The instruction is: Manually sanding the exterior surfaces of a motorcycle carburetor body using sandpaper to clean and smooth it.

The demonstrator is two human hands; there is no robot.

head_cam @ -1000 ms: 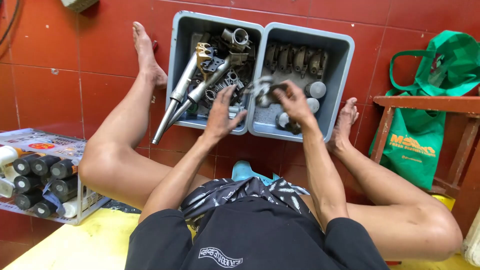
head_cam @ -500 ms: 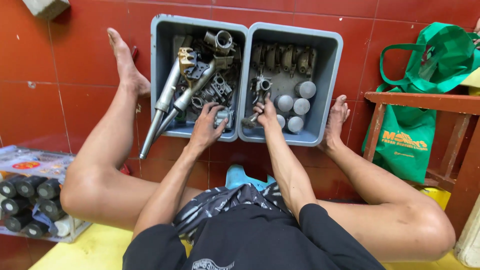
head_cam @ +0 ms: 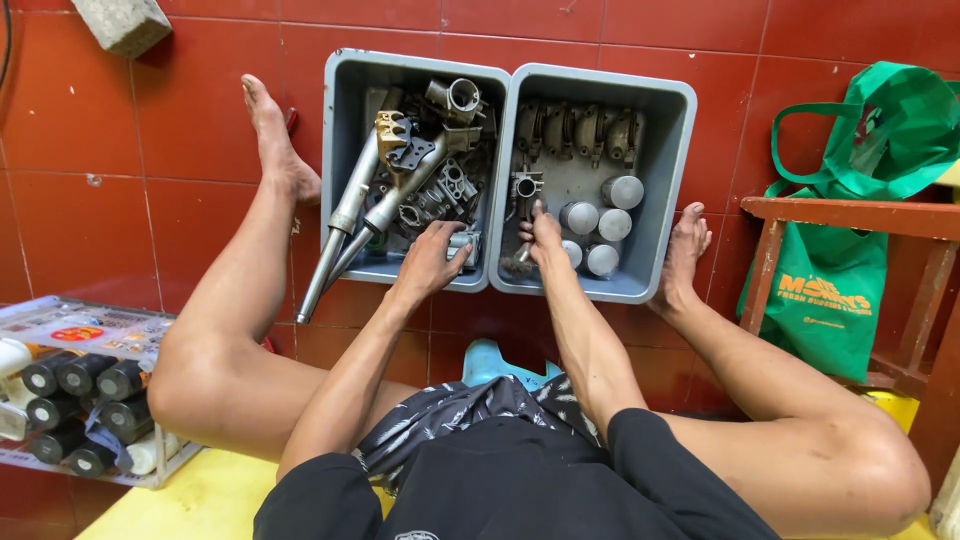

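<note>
Fingers, left hand [head_cam: 432, 262]: curled over a small grey metal part [head_cam: 462, 243] at the near edge of the left grey bin [head_cam: 340, 160], gripping it.
Fingers, right hand [head_cam: 545, 238]: closed on a slim tool [head_cam: 521, 250] at the near left corner of the right grey bin [head_cam: 668, 180]; its lower end is partly hidden.
Left bin contents: 2 long metal tubes [head_cam: 350, 215] stick out over the near rim, among mixed castings.
Right bin contents: 4 round silver cylinders [head_cam: 600, 225], with a row of castings along the far wall.
Packages: green cloth bag [head_cam: 850, 290] with yellow lettering hangs by the red wooden frame [head_cam: 850, 215]; wire rack [head_cam: 60, 320] at left holds dark-capped cans [head_cam: 70, 405].
Change: right hand has come nearer the bin's edge than 0.5 s ago; both bins stay side by side on the red tiled floor [head_cam: 90, 200].
</note>
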